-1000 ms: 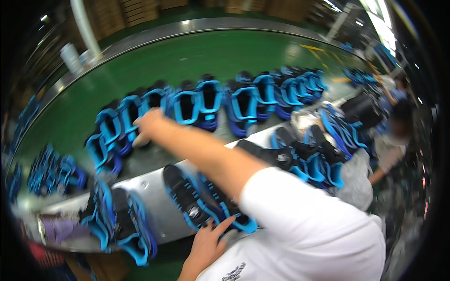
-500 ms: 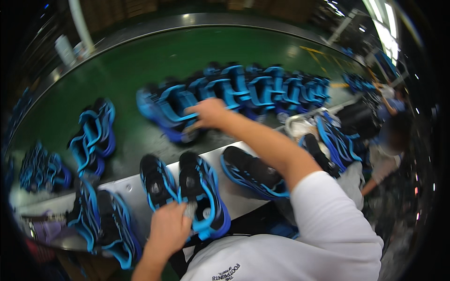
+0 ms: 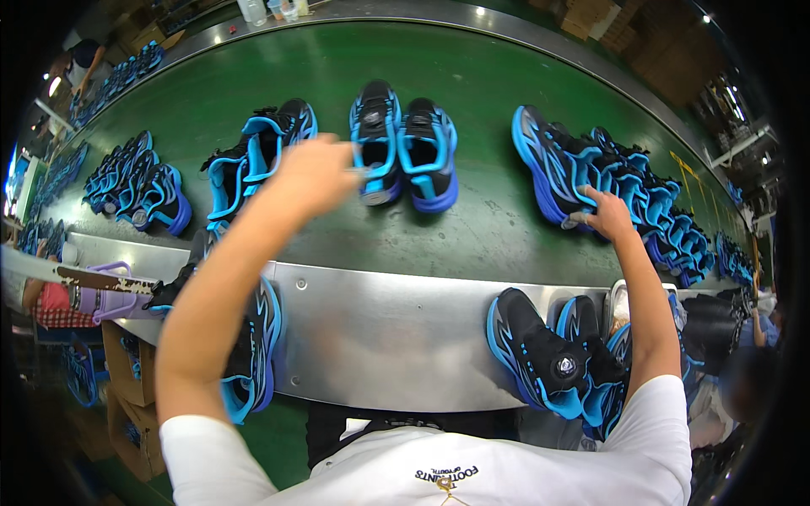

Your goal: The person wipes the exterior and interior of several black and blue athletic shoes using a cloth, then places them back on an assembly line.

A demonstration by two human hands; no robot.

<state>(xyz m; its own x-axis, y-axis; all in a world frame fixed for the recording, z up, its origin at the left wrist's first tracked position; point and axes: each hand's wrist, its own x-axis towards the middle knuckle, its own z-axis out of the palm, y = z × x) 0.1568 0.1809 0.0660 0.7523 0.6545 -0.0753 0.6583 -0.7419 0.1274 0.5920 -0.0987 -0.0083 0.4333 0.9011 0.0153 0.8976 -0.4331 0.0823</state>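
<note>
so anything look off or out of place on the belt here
Mostly orderly. The pair near the left hand stands upright side by side, but the shoes left of it lie tipped and overlapping, unlike that neat pair.

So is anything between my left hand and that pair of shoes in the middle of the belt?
Nothing visible. The left hand is right at the pair of shoes, fingertips at the near shoe's edge, only bare green belt around them.

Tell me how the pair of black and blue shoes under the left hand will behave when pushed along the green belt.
The pair of shoes stands flat on thick soles, so probably slides, not tips. The green belt looks smooth. The left hand reaches one shoe; they may separate.
</note>
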